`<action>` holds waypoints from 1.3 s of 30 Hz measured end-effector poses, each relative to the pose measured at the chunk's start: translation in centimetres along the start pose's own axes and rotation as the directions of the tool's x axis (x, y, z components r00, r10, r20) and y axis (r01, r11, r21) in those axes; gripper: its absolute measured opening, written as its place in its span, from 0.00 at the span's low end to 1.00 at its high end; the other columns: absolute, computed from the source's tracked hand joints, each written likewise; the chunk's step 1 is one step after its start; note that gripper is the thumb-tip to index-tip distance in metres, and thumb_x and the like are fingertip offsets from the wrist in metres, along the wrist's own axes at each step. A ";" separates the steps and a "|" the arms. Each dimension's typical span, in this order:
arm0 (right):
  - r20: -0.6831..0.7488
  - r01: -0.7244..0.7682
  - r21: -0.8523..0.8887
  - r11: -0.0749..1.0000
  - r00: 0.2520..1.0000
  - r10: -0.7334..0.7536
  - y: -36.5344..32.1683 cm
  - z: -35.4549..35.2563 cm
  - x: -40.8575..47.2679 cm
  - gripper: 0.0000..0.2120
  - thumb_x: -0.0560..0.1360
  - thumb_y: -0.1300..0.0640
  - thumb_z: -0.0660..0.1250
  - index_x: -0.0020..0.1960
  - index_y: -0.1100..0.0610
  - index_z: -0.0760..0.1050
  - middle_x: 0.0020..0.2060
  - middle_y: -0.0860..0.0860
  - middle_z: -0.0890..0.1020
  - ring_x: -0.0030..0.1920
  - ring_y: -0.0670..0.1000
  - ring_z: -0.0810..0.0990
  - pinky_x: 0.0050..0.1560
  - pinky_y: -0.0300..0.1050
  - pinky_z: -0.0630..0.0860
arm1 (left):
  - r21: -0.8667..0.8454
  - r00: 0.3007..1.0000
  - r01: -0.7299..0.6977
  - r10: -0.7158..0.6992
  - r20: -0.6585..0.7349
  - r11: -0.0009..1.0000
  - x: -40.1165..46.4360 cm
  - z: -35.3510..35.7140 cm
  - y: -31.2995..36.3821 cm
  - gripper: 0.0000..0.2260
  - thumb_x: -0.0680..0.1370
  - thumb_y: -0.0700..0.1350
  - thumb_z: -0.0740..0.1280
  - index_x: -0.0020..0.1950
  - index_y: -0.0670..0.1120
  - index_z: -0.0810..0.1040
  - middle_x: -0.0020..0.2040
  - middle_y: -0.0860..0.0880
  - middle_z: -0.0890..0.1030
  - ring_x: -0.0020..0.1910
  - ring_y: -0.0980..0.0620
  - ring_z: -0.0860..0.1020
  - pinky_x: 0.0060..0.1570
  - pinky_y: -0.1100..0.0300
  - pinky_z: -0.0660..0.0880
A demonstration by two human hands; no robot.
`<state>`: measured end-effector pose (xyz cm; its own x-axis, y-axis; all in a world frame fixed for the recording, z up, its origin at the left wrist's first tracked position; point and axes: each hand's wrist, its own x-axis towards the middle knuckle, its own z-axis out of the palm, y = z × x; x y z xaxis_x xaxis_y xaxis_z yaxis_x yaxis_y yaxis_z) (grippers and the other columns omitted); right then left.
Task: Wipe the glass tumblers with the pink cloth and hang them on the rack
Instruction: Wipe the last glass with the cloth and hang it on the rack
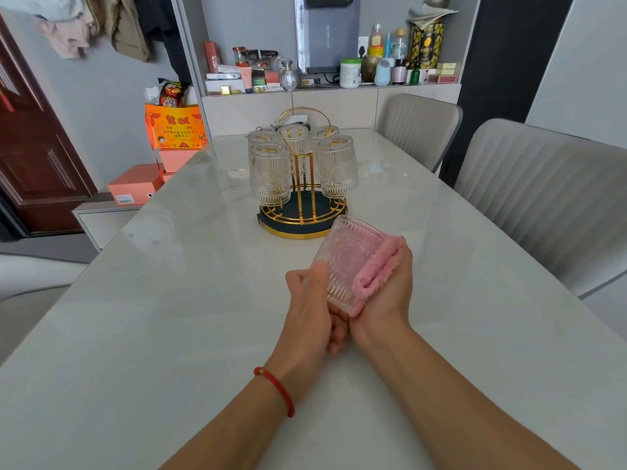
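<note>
My left hand [310, 293] is gripping glass tumbler [349, 262] at base, above table [169, 300]. My right hand [386, 283] is pressing pink cloth [376, 269] round its wall. Ribbed glass: rigid, fragile, probably slippery; I am holding mid-body. Rack [302, 184] beyond is carrying five tumblers.

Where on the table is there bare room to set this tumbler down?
Bare table lies left of the left hand, and to the right, between the right hand and the chairs. It is crowded around the rack with its hung tumblers.
</note>
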<state>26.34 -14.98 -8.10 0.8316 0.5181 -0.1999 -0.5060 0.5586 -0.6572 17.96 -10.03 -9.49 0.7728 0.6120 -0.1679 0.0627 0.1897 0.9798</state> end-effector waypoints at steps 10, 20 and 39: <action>0.082 -0.031 0.037 0.999 0.996 0.028 -1.4 0.3 -0.7 0.25 0.85 0.47 0.47 0.41 0.57 0.75 0.24 0.53 0.80 0.24 0.51 0.81 0.31 0.44 0.81 | -0.028 0.969 0.215 -0.210 0.127 0.976 -0.2 -0.5 1.1 0.36 0.80 0.73 0.47 0.34 0.41 0.69 0.28 0.45 0.69 0.23 0.50 0.65 0.23 0.63 0.61; 0.092 0.050 0.054 0.997 0.994 -0.054 -1.2 0.0 -0.6 0.22 0.84 0.45 0.52 0.44 0.54 0.80 0.36 0.51 0.85 0.35 0.50 0.85 0.34 0.42 0.81 | 0.078 0.973 0.083 -0.098 0.211 0.993 -1.2 -1.3 0.4 0.41 0.65 0.84 0.57 0.44 0.43 0.65 0.29 0.49 0.66 0.23 0.53 0.64 0.23 0.63 0.60; 0.140 -0.011 -0.021 1.000 0.990 0.014 -1.7 -0.7 1.0 0.22 0.83 0.43 0.52 0.46 0.54 0.79 0.37 0.50 0.86 0.36 0.48 0.85 0.39 0.40 0.78 | -0.223 0.783 0.432 -0.240 0.574 0.874 -1.7 -2.7 2.3 0.33 0.76 0.76 0.51 0.48 0.45 0.66 0.35 0.47 0.58 0.26 0.52 0.60 0.18 0.67 0.59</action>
<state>28.20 -15.90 -7.68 0.7844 0.6113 -0.1055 -0.5104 0.5394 -0.6697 15.08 -8.54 -7.28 0.9524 -0.0067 -0.3047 0.2473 0.6014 0.7597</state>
